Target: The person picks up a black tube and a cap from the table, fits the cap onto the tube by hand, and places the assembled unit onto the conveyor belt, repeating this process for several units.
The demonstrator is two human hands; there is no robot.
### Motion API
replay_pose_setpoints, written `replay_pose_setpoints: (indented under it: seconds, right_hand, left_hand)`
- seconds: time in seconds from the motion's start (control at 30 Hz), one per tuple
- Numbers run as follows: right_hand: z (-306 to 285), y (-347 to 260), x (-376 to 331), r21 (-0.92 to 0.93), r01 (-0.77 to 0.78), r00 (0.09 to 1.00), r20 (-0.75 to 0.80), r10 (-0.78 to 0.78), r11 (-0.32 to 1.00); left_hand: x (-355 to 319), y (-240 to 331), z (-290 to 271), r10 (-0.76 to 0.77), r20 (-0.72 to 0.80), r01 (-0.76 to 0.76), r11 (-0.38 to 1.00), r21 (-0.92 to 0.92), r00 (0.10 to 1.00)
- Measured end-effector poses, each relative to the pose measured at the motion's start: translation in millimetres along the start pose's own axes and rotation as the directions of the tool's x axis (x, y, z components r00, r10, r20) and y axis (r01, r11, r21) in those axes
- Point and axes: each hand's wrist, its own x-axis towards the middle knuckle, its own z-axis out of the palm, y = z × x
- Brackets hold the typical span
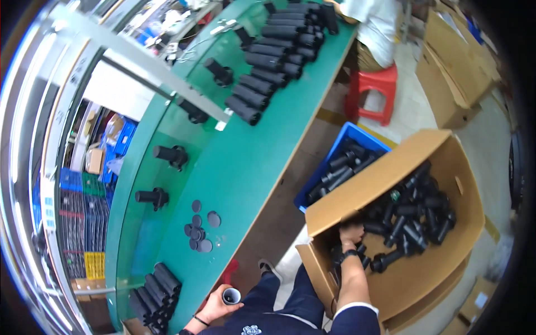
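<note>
My left hand (215, 308), near the front edge of the green table, is wrapped round a short tube (231, 296) with a pale inner wall; its open end faces up. My right hand (350, 231) reaches into a large cardboard box (391, 304), by its left wall. Its fingers are blurred and partly hidden, so I cannot tell what they grip. Many black cylindrical parts (410, 229) with flared ends lie jumbled in the box around that hand. On the table, several dark round discs (205, 245) lie loose.
The green table (234, 173) carries rows of black tubes (268, 61) at the far end and a stack (156, 293) near me. Flanged black parts (167, 156) stand along its left side. A blue bin (349, 131) of parts adjoins the box. Beyond, a person sits on a red stool (379, 84).
</note>
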Motion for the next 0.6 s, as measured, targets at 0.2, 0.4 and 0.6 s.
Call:
replay_pose_setpoints:
  seconds: [0.2,0.4,0.6]
  right_hand:
    - [-40,65,7,0.321,0.257,0.952,-0.248,-0.18,0.912]
    - [-141,110,-73,0.955,0.014,1.0,-0.022,0.021,0.297]
    - [-257,34,-294,0.914,0.345,0.929,-0.366,0.062,0.215]
  left_hand:
    - [-3,-18,-35,-0.038,-0.214,0.001,0.985,-0.172,0.976]
    - [-4,-86,-88,-0.228,-0.681,-0.14,0.887,-0.44,0.696]
    - [5,-194,-124,-0.41,-0.841,-0.2,0.846,-0.495,0.352]
